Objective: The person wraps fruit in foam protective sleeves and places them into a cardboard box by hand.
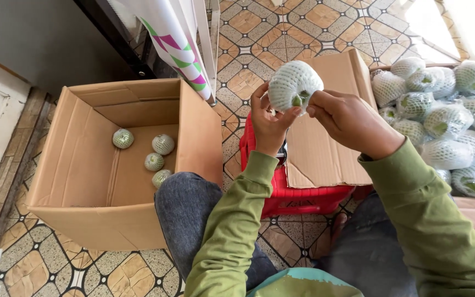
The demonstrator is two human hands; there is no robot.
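Patterned tan floor tiles ran everywhere, sunlight glaring hard across the far corner. A grey wall stood at one side, a wooden threshold below it.

The box of netted fruit runs off the right edge; the held fruit hides both hands' fingertips.

Daylight pours in from the upper right, washing the tiled floor there to a white glare. Elsewhere the light is soft and even, with faint shadows inside the open cardboard box. Everything is sharp; the wide lens bends lines near the edges.
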